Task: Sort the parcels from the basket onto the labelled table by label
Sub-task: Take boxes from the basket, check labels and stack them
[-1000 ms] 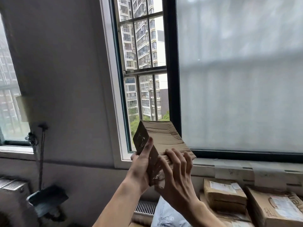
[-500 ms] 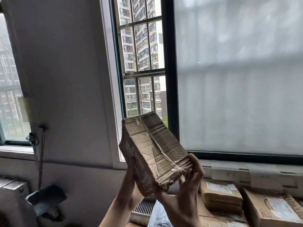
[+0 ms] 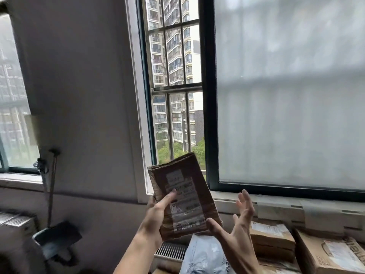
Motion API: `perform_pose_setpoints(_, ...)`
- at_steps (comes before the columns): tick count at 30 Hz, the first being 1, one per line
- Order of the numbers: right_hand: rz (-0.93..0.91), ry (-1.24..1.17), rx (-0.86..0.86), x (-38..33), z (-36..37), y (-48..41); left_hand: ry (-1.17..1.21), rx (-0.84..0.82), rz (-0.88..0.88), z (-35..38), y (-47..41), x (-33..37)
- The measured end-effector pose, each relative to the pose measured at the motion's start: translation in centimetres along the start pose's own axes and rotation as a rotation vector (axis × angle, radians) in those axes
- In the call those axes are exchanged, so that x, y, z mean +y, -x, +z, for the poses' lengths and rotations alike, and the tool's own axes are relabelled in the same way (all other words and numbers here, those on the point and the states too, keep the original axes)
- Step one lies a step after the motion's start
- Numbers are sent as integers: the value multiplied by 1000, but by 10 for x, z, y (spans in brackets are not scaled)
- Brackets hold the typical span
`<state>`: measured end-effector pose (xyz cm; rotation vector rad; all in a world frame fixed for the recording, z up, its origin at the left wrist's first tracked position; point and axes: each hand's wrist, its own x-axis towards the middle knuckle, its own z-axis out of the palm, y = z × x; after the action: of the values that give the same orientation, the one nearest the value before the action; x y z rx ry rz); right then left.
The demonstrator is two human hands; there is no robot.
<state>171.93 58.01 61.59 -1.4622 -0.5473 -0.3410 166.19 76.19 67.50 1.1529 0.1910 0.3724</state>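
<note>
Holding the cardboard parcel [image 3: 189,175] raised in front of the window, the left hand [image 3: 156,214] now carries it alone. Its thumb lies pressed across the printed label [image 3: 184,204]; the fingers behind are hidden. 0.5 s ago both hands gripped the parcel with its plain taped face to the camera. It has since been turned, so the label faces the person. The right hand [image 3: 242,224] has released, its fingers [image 3: 245,196] spread and straight. Whether its thumb touches the parcel's lower corner cannot be told. Judgement: the label is being read and placement has not begun. A grey bag [image 3: 205,256] and 2 brown boxes [image 3: 270,240] lie below.
</note>
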Motion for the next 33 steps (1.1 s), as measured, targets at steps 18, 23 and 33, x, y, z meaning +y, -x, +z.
perform_pose_setpoints(18,495,-479,-404,7,-3,6,-19,72,-16,-10,9,-17)
perform_pose_setpoints(23,474,-532,-384,2,0,12,-34,44,-4,-9,8,-11)
perform_pose_setpoints(33,218,-488,-257,-51,-20,-6,-179,-101,349,28,33,38)
